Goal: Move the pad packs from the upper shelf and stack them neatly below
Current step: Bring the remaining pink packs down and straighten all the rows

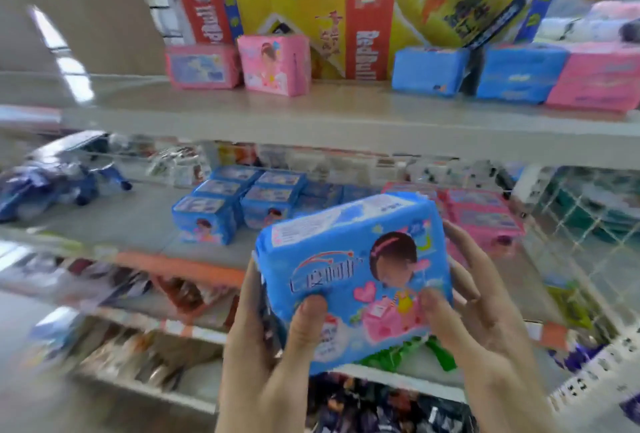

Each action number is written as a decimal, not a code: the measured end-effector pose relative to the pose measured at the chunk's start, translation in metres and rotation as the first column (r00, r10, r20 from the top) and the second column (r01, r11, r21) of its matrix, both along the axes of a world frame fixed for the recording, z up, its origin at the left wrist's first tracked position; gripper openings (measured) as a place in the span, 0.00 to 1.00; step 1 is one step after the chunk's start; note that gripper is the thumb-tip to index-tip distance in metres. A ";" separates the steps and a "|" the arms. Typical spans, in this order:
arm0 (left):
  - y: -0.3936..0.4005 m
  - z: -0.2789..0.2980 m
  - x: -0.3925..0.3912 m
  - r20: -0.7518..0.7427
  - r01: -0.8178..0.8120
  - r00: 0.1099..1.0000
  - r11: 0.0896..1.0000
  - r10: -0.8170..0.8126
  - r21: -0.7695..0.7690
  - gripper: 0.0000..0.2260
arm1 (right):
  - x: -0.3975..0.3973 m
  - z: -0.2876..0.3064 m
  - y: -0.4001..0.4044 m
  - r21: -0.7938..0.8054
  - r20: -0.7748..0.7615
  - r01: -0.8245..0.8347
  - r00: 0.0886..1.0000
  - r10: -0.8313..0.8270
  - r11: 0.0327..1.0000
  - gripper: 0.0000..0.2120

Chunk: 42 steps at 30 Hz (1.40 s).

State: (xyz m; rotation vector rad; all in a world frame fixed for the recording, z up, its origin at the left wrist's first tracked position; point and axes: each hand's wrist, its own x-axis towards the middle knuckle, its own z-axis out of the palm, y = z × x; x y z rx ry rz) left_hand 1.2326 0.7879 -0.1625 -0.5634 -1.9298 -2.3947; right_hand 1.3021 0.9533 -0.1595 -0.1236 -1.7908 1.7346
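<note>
Tilting with its long axis running from 8 to 2 o'clock, the blue pad pack point(353, 280) is clasped between both hands: left hand point(270, 325) grasping its 8 o'clock end, right hand point(481, 314) its 3 o'clock side. Printed face toward the camera, it hangs in front of the lower shelf point(145, 224), whose blue stacks point(235, 204) lie toward 11 o'clock.

Two bare hands, the left hand point(266, 332) and right hand point(485, 321), with bare forearms; short, unpainted nails; sleeves unseen.
</note>
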 end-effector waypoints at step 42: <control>-0.194 -0.083 -0.148 0.197 0.254 0.963 0.868 -0.185 -0.427 0.34 | -0.119 -0.075 -0.180 -0.035 0.354 0.004 0.935 0.009 0.999 0.19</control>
